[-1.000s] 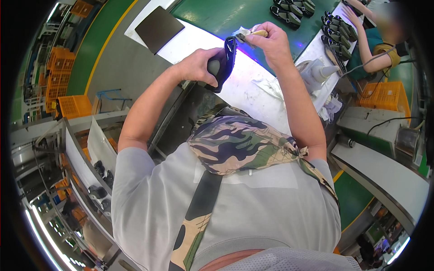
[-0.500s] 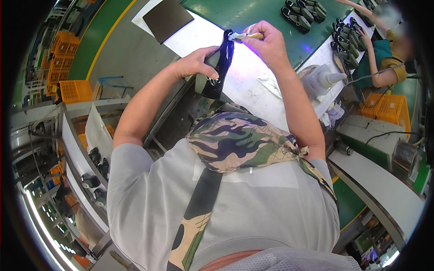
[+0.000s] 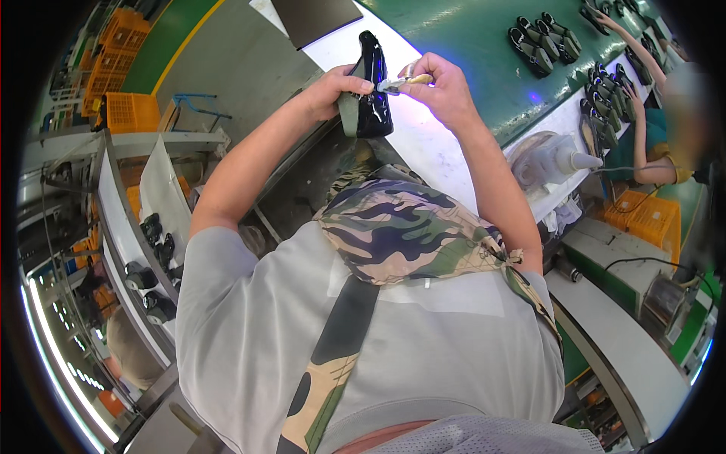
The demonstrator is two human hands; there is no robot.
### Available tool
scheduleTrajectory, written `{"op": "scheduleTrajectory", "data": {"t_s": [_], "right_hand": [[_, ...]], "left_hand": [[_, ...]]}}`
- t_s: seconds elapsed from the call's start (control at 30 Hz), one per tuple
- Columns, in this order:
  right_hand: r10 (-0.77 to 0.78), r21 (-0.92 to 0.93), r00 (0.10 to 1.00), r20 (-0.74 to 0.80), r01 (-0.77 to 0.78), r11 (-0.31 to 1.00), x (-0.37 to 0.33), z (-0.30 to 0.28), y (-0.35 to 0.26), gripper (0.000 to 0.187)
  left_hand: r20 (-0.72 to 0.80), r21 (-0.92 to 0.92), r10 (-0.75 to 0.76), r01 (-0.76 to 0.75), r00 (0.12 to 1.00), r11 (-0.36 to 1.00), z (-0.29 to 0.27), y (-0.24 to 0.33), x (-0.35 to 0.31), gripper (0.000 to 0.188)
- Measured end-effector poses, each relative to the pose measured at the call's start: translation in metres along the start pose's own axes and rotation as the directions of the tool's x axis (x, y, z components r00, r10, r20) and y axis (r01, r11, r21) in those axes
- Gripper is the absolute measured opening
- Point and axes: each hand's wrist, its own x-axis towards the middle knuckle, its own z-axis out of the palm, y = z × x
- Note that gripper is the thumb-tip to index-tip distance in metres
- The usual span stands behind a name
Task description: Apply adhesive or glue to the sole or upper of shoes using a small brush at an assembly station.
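My left hand (image 3: pixel 333 91) is closed around the side of a glossy black shoe (image 3: pixel 374 117) with a grey-green sole. The shoe is held up in the air, its narrow end pointing away from me. In my right hand (image 3: pixel 445 89) a small tool (image 3: pixel 389 85) is pinched between thumb and fingers; it has a yellowish handle and a whitish tip. That tip meets the shoe's upper near its middle, close to my left thumb. Whether the tip is bristle or cloth is too small to tell.
Below my hands lies a white tabletop (image 3: pixel 435 147), with a dark flat board (image 3: pixel 314 19) at its far end. A translucent squeeze bottle (image 3: pixel 556 163) stands right of my right forearm. Black sandals (image 3: pixel 533 53) sit on the green surface; a co-worker's hand (image 3: pixel 637 102) is beside others.
The shoe has turned more upright and dropped lower in view. The tool's tip has gone from the shoe's far end to its middle. My left hand has shifted its hold up the shoe.
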Motion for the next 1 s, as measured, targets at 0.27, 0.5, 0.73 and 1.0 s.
{"op": "scheduleTrajectory", "data": {"t_s": [0.27,0.5,0.73,1.0], "right_hand": [[-0.032,-0.06,0.996,0.079,0.036,0.998,0.009,0.018,-0.001,0.019],[-0.116,-0.032,0.982,0.147,0.122,0.992,0.013,0.027,0.003,0.02],[-0.12,0.156,0.99,0.072,0.107,0.982,0.02,0.036,0.016,0.022],[-0.083,0.207,0.994,0.074,0.066,0.976,0.031,0.06,0.007,0.023]], "left_hand": [[-0.253,-0.124,0.069,-0.103,0.965,0.987,-0.023,-0.013,-0.02,0.038],[-0.301,-0.332,0.063,-0.166,0.951,0.929,-0.036,-0.03,-0.038,0.033],[-0.342,-0.591,0.169,-0.351,0.925,0.726,-0.034,-0.047,-0.053,0.036],[-0.425,-0.615,0.321,-0.531,0.846,0.583,-0.028,-0.056,-0.072,0.054]]}}
